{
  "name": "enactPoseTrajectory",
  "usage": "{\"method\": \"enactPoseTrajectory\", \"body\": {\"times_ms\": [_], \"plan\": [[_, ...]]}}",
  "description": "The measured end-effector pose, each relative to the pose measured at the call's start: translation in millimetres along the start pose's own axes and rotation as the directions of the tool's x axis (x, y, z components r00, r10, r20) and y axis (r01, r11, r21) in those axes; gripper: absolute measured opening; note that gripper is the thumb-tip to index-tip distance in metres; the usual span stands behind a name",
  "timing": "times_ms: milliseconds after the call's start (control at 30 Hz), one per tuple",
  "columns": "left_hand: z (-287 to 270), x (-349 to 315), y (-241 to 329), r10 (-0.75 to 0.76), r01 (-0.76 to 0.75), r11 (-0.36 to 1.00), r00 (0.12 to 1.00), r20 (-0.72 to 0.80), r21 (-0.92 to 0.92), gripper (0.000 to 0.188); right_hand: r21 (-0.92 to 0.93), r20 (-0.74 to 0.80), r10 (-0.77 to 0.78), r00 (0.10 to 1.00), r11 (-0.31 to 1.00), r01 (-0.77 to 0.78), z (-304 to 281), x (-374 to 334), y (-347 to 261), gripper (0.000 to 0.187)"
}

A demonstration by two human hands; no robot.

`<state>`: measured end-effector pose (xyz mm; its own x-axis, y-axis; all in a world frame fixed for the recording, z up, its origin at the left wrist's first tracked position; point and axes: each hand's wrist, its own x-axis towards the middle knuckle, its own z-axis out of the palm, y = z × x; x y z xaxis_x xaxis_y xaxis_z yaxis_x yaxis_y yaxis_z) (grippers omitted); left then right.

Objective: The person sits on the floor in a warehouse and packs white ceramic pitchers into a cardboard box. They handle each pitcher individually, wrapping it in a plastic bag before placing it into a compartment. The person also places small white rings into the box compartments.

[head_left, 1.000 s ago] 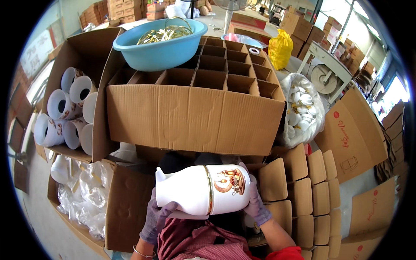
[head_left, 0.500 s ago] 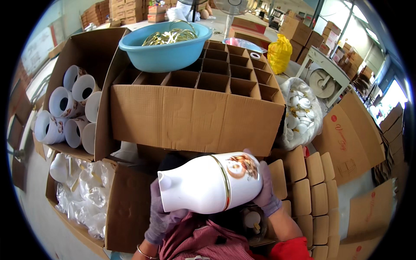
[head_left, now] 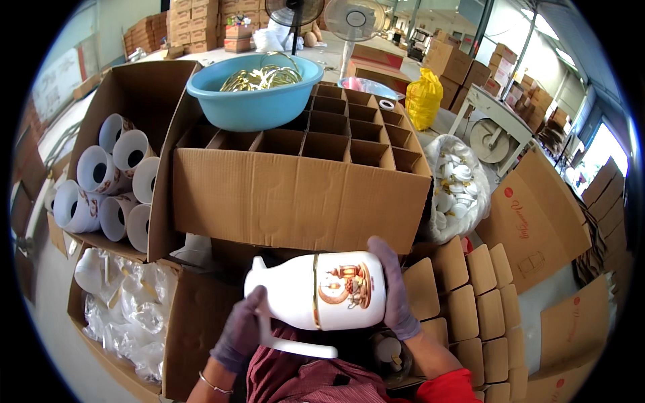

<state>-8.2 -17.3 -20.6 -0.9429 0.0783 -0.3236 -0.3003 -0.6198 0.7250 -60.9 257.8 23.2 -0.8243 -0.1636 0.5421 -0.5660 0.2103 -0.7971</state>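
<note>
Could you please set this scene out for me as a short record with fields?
Left hand: gloved, holding the neck end of the white jug
Right hand: gloved, against the jug's base
Jug pose: on its side, handle toward the person
Jug decoration: gold band, printed picture
Ahead: divided carton, blue basin on it
Far left: open carton with white cylinders
Right: bag of white pieces

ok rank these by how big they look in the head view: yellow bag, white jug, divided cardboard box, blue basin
1. divided cardboard box
2. blue basin and white jug: too alike to rank, and the jug seems nearer the camera
3. yellow bag
</note>
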Motion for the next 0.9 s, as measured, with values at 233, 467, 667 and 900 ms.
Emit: {"method": "enactPoseTrajectory", "body": {"times_ms": [233,467,667,900], "plan": [[4.8,-17.7,21.9,0.549,-0.612,0.445,0.763,0.341,0.654,0.056,0.739,0.407,0.578,0.707,0.247,-0.627,-6.6,12.7,32.8,0.056],[-4.8,-13.7,-1.4,0.521,-0.372,0.66,0.852,-0.042,0.652,0.055,0.383,0.048,0.256,0.966,0.888,-0.254,19.7,4.0,13.0,0.067],[-38.8,-9.8,-3.1,0.571,-0.444,0.58,0.82,0.048,0.683,0.052,0.589,0.213,0.414,0.885,0.668,-0.455,25.1,2.7,40.2,0.053],[12.5,-13.2,8.5,0.318,-0.246,0.915,0.927,-0.197,0.32,0.061,0.194,0.22,-0.029,0.975,0.981,-0.015,12.4,21.8,1.5,0.075]]}}
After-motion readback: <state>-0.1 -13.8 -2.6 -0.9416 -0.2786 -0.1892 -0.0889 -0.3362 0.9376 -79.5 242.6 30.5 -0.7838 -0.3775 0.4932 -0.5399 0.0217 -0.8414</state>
